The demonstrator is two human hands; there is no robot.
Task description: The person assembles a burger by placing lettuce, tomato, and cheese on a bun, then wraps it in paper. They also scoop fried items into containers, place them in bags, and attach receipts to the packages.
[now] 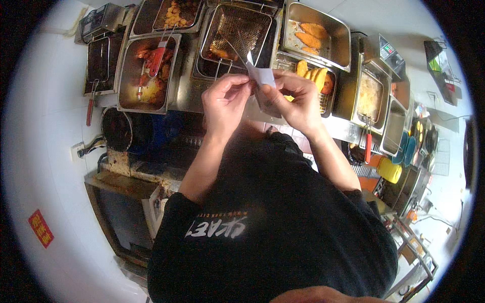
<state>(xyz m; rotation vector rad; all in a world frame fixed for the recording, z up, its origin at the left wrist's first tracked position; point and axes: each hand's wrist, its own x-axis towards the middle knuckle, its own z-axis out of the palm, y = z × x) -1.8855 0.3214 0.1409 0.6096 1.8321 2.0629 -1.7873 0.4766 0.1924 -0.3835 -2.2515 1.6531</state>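
Between my hands is a thin white paper piece (263,77), folded or creased, with a greyish lower part hanging down. I cannot tell whether it is a flat sheet or a small bag. My right hand (299,98) pinches it, thumb in front. At its left edge, the fingertips of my left hand (225,101) are closed in a pinch. Beyond my hands is a wire fryer basket (236,33) with a little fried food at its bottom. Just past my right hand, yellow fried pieces (313,76) stand on a wire rack.
A steel tray (174,96) at the left holds browned meat and red-handled tongs (157,61). At the far right, another tray (293,35) has breaded fillets. A red-handled basket sits in a fryer (371,96). Below left stands an oven-like appliance (121,217).
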